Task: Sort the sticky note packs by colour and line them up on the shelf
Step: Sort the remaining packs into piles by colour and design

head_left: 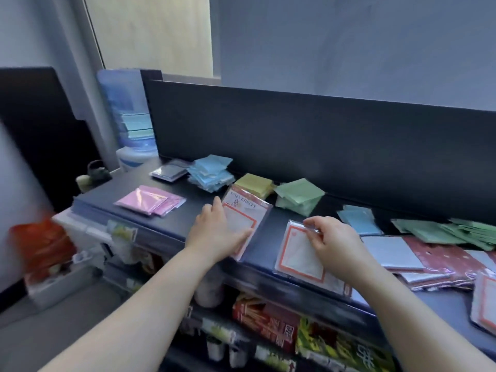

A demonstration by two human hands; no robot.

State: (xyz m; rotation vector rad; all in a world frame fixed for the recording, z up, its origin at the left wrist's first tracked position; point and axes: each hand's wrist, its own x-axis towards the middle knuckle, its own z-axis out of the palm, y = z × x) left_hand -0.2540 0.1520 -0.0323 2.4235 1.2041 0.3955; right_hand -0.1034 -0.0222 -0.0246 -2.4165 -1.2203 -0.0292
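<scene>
On the dark shelf top [112, 196] lie sorted piles: pink packs [150, 201], blue packs [210, 171], yellow packs [255, 185] and green packs [299, 198]. My left hand [214, 232] rests flat on a white, red-bordered pack printed "UNIVERSITY" [245, 208], fingers spread over it. My right hand [332, 240] pinches the top edge of a second white, red-bordered pack [298, 256] lying at the shelf's front edge. Further right sit a small blue stack [359, 221], a spread of green packs [445, 233] and mixed silver and red packs [434, 260].
A dark back panel [322, 135] rises behind the shelf. A purple-framed dark item [170, 170] lies beside the blue pile. A water dispenser bottle [126, 114] stands at the left end. Lower shelves hold packaged goods [268, 323]. A red bag [40, 245] sits on the floor left.
</scene>
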